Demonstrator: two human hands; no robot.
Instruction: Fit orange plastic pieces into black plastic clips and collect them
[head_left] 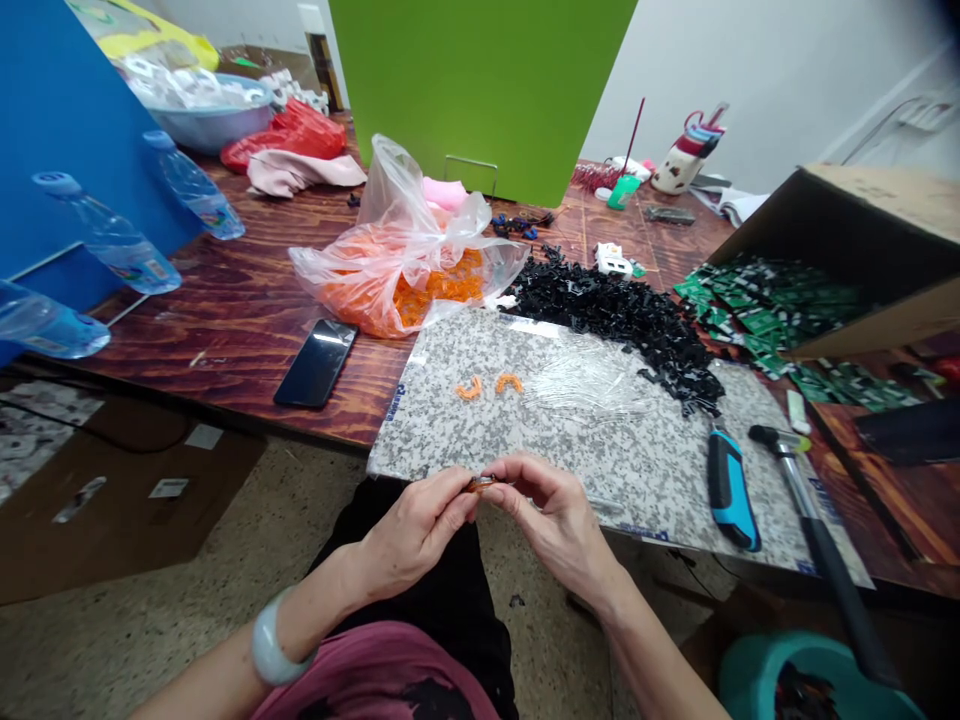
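Just off the front edge of the speckled stone slab, both my hands pinch one small orange and dark part. My left hand grips its left end, and my right hand has its thumb and fingertips on the right end. The fingers cover most of the part, so its exact kind cannot be made out. Beyond the hands, two curved orange plastic pieces lie on the slab. To their right is a spread of thin clear or silvery strips, with a heap of small black parts behind.
A clear bag of orange pieces and a phone sit left of the slab. At right are a blue-black handled tool, a hammer and a box spilling green circuit boards. A teal bin stands below.
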